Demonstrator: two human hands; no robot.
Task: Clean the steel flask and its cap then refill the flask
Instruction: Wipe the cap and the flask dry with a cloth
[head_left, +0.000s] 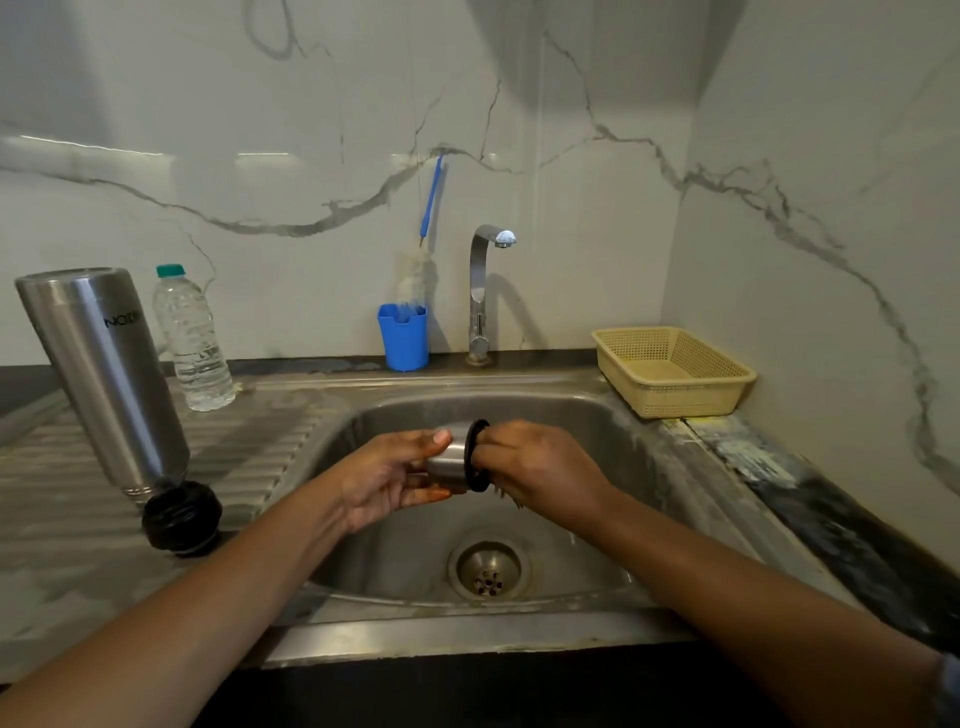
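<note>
Over the sink basin (571, 415), my left hand (395, 478) grips the steel cap (451, 457), a short metal cup with a black rim, lying on its side. My right hand (540, 467) is closed at the cap's open end, with fingers reaching inside it; something like a scrubber seems tucked under the palm, mostly hidden. The steel flask (104, 374) stands upside down and tilted on the draining board at the left. A black stopper (182, 517) lies at its mouth.
A clear plastic water bottle (193, 343) with a green lid stands behind the flask. At the back are a blue cup (404, 338) holding a bottle brush (431, 208), the tap (483, 291), and a yellow basket (675, 374) at the right corner. The drain (488, 569) is below my hands.
</note>
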